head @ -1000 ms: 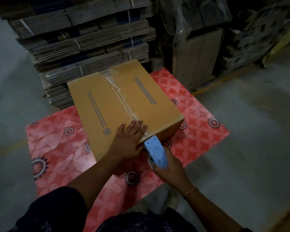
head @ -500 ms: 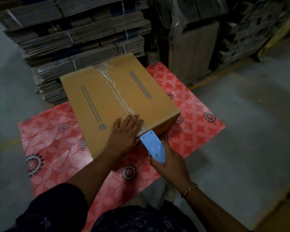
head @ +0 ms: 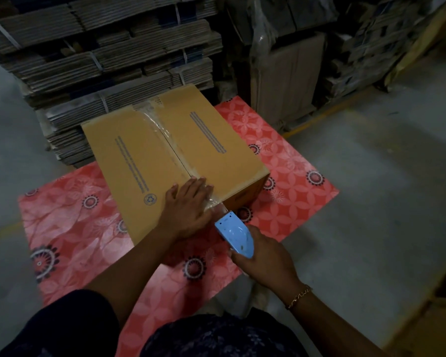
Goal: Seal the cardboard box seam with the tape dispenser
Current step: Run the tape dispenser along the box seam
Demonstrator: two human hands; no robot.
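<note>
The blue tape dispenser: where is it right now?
In the head view, the blue tape dispenser is in the right hand, just off the cardboard box's near edge, right of the left hand pressing the tape.

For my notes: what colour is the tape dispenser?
Light blue tape dispenser, seen best in the head view.

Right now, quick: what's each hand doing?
Left hand: open, flat on the box.
Right hand: closed, holding the dispenser.
</note>
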